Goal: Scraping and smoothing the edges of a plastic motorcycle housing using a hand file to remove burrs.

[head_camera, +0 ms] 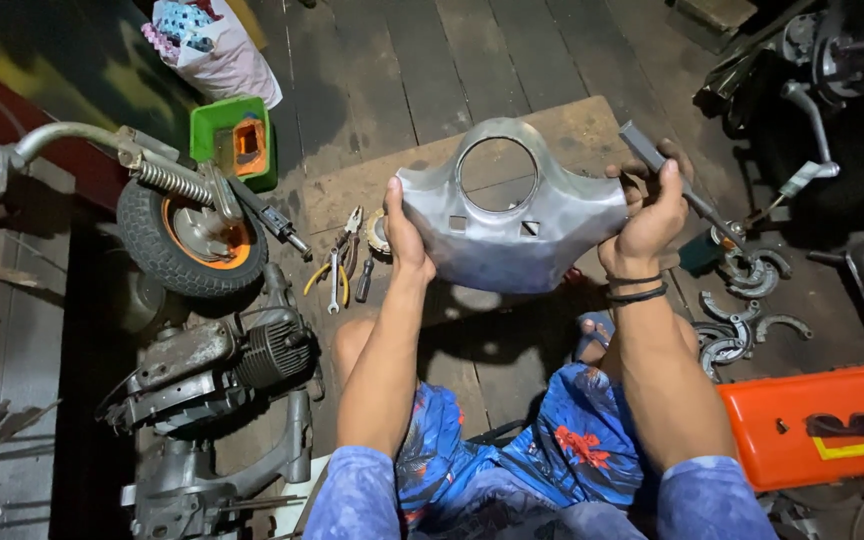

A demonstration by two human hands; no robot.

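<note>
A bare grey metal scooter headlight cover (512, 215) with a large round hole is held up in front of me over a wooden board. My left hand (404, 235) grips its left edge. My right hand (649, 215) grips its right edge and also holds a grey-handled tool (667, 180) that sticks out past the fingers. Black bands circle my right wrist. My knees in blue patterned shorts are below.
A scooter front wheel (187, 240) with fork and spring lies at left, an engine (222, 360) below it. Pliers and a wrench (337, 270) lie on the board (572, 125). Brake shoes (742, 320) and an orange toolbox (822, 420) are at right. A green box (232, 140) sits behind.
</note>
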